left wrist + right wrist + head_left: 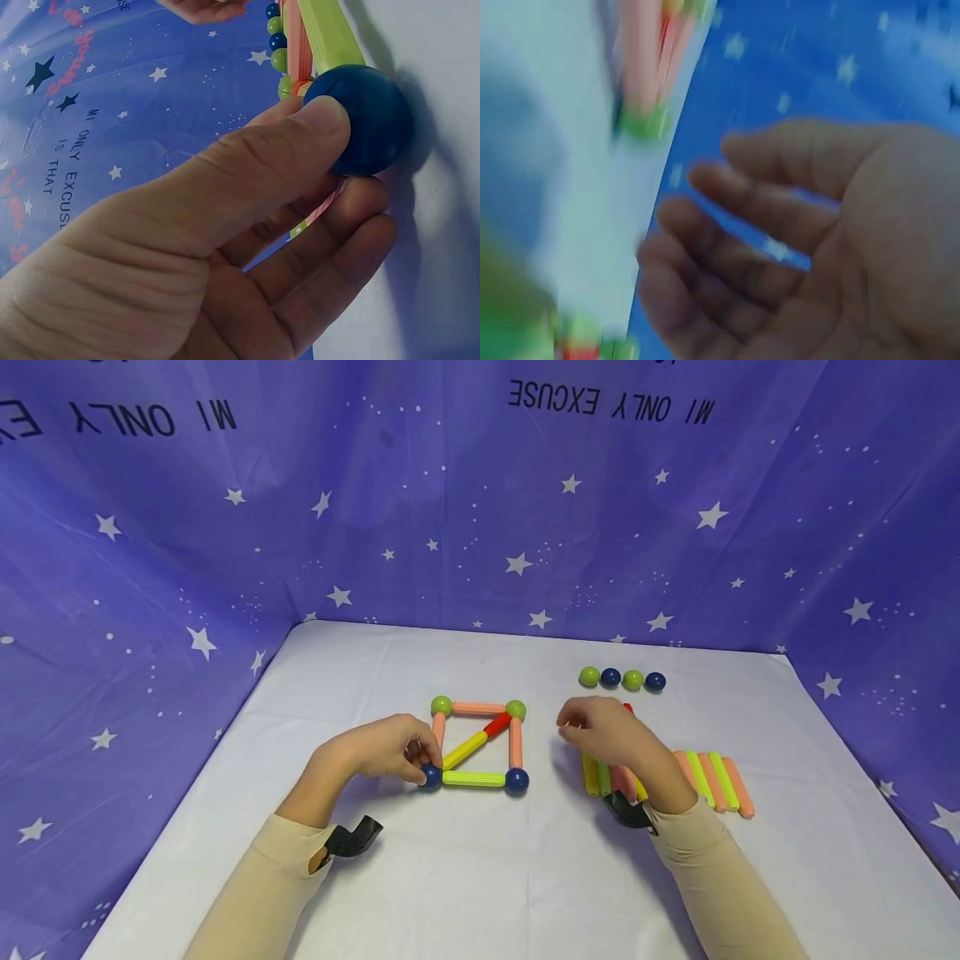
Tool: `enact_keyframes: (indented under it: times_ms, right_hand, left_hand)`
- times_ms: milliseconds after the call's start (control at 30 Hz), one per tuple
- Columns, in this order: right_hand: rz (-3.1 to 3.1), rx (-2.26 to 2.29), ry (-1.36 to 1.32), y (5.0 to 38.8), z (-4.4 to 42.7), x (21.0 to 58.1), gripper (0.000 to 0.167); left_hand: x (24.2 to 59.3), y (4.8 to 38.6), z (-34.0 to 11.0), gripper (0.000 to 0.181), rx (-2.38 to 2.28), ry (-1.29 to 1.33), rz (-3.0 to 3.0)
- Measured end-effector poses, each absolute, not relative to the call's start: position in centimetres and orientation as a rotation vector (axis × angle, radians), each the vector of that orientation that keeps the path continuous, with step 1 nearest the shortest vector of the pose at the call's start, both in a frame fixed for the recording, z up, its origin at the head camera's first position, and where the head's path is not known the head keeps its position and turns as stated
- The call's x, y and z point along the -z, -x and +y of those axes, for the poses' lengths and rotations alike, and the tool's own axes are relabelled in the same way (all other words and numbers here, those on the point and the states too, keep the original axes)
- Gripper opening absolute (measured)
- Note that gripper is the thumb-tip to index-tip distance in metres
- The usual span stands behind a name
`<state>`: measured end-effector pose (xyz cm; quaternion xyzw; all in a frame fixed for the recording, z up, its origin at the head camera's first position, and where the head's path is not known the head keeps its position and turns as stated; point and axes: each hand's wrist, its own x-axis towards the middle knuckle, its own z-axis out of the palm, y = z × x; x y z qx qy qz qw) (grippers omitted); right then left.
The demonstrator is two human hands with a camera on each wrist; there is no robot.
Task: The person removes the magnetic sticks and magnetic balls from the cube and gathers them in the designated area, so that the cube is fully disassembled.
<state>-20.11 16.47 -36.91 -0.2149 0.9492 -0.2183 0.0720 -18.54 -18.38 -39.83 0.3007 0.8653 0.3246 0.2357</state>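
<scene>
Where the left hand is seen: left of centre in the head view, with the corner ball, a blue one, being held.
Left fingers: pinched on that ball; it's shown best in the left wrist view, thumb laid across it, index finger partly hidden.
Square: placed around mid-frame, the corner ball being its lower left. Topped by two green balls, with a second blue ball at lower right.
Sides: made of pink rods at top, left and right, plus a green rod along the bottom.
Diagonal: formed by a yellow rod and a red rod, slanted up to the right.
Right hand: held right of centre, over part of the loose rods.
Right fingers: loosely bent, thumb and fingertips kept apart; pretty blurred in the right wrist view.
Ball row: four, green and blue alternated, lined up at upper right on the white table.
</scene>
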Motion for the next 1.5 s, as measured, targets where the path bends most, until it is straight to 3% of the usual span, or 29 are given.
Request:
enact_keyframes:
  times_ms: [200, 500, 767, 1133, 1333, 1500]
  right_hand:
    - [2.762, 0.607, 0.905, 17.0, 11.3, 38.3, 0.008]
    - [2.925, 0.329, 0.846, 15.2, 8.6, 39.4, 0.012]
    - [2.882, 0.357, 0.852, 14.8, 8.2, 40.1, 0.006]
    - [2.894, 0.349, 0.748, 14.2, 8.2, 40.0, 0.017]
    - [2.717, 0.445, 0.570, 15.4, 10.3, 38.4, 0.016]
    - [2.636, 0.697, 0.562, 17.0, 13.0, 37.0, 0.028]
  left_hand:
    - [39.9, 18.5, -18.3, 0.020, -0.893, -0.816, 2.377]
    - [39.6, 18.3, -18.3, 0.020, -0.887, -0.814, 2.384]
    - [39.5, 18.4, -18.2, 0.020, -0.875, -0.805, 2.374]
    - [39.7, 18.5, -18.1, 0.020, -0.882, -0.814, 2.369]
    - [39.7, 18.5, -18.1, 0.020, -0.871, -0.816, 2.378]
    - [39.5, 18.4, -18.2, 0.020, -0.856, -0.809, 2.388]
